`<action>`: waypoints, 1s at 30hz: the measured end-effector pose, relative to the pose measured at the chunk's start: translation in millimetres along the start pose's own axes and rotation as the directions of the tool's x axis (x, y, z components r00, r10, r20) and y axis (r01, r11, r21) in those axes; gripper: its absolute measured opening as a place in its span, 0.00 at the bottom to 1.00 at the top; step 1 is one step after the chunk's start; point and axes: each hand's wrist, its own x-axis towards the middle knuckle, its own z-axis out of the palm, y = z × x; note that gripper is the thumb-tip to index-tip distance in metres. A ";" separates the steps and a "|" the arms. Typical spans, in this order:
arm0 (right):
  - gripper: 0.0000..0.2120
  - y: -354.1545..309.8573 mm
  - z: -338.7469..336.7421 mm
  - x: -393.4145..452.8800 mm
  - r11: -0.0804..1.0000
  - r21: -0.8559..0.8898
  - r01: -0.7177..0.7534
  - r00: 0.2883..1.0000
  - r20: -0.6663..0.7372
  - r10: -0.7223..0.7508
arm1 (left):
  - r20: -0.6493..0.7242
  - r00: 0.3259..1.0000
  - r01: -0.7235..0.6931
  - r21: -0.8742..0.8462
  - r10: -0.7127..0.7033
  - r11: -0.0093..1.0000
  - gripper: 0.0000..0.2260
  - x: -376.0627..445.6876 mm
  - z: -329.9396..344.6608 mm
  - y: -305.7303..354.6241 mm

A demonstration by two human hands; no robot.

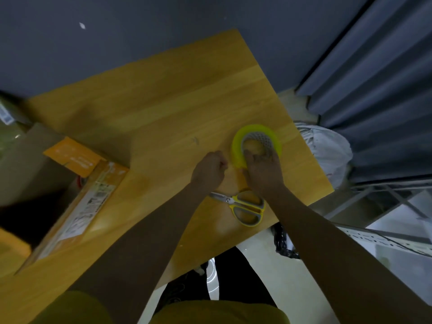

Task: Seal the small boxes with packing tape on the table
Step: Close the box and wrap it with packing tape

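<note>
A yellow roll of packing tape (257,136) lies flat on the wooden table (152,101) near its right edge. My right hand (263,170) grips the roll's near rim, with fingers reaching into its grey core. Just left of the roll, my left hand (209,170) is curled, its fingertips at the roll's left side; whether it pinches the tape end is not visible. A flat orange and brown cardboard box (77,206) lies at the table's left side, apart from both hands.
Yellow-handled scissors (243,204) lie on the table beside my right wrist. More cardboard (28,164) sits at the far left. A white bag (327,153) and a metal rack (385,237) stand off the table's right edge. A grey wall is behind.
</note>
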 end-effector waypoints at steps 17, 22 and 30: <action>0.22 -1.9 12.2 1.1 0.984 0.128 0.123 0.982 -0.157 -0.102 | -0.026 0.998 0.056 0.008 -0.056 0.998 0.09 -12.6 -37.6 -37.5; 0.26 -25.0 -0.8 29.0 0.983 0.156 -0.099 0.989 -0.090 0.114 | -0.108 0.994 0.036 0.152 -0.020 0.988 0.08 -22.3 -40.9 -49.8; 0.36 -23.9 -12.1 39.6 0.969 0.231 -0.089 0.990 0.130 0.060 | -0.178 0.979 0.100 0.010 -0.097 0.995 0.05 -28.7 -53.9 -75.2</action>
